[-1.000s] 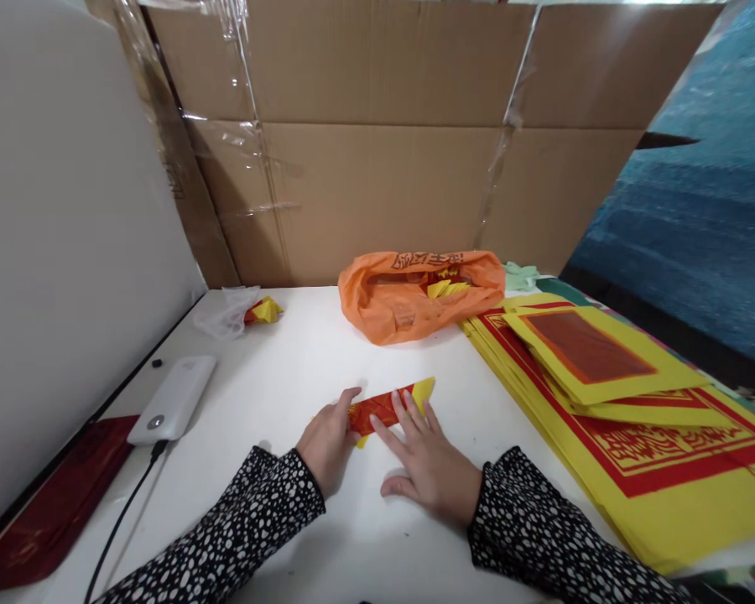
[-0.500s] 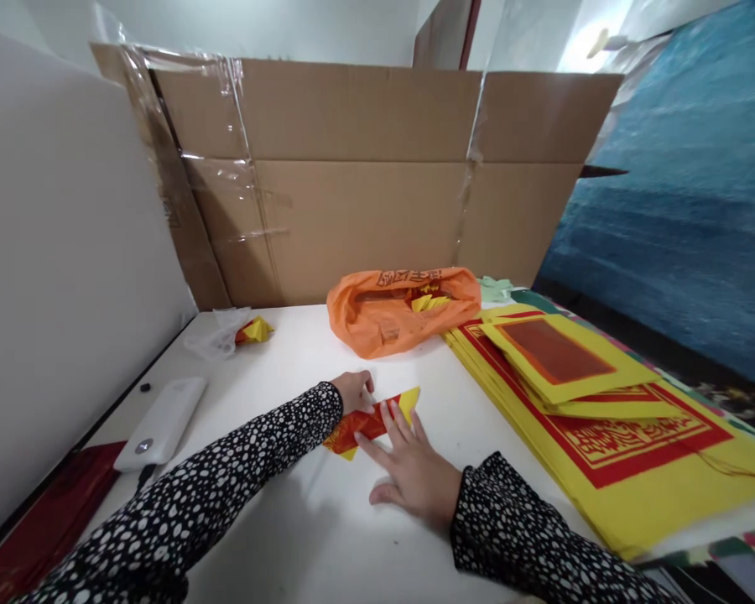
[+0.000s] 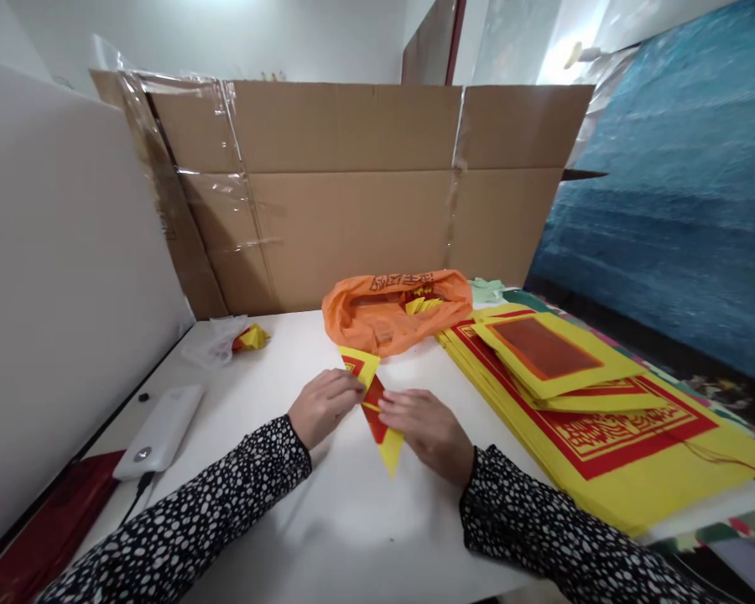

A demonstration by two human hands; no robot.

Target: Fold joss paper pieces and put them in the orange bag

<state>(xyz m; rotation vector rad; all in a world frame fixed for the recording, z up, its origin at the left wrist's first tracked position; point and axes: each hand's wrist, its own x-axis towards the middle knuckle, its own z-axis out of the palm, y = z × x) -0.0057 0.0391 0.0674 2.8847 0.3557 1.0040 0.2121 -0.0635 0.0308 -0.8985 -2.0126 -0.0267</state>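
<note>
A folded sheet of yellow and red paper (image 3: 373, 424) is between my two hands, over the middle of the white table. Its pointed yellow ends stick out, one away from me and one toward me. My left hand (image 3: 325, 404) grips the paper's left side near its upper half, fingers bent together. On the other side my right hand (image 3: 429, 429) pinches the paper's right edge, thumb hidden behind the fingers. Just beyond the paper's far tip lies an orange plastic bag (image 3: 365, 327), its mouth toward me, with folded yellow and red paper pieces (image 3: 424, 304) inside.
On the right are stacked yellow and red printed sheets (image 3: 610, 436), with smaller sheets (image 3: 544, 346) on top. A white power bank (image 3: 164, 432) with a cable, a red packet (image 3: 50, 512) and a clear bag (image 3: 210, 344) lie left. A cardboard panel (image 3: 352, 210) stands behind.
The folded paper was lying slanted on the table under my right hand's spread fingers. It has been turned so its points face away and toward me, and both hands now grip it.
</note>
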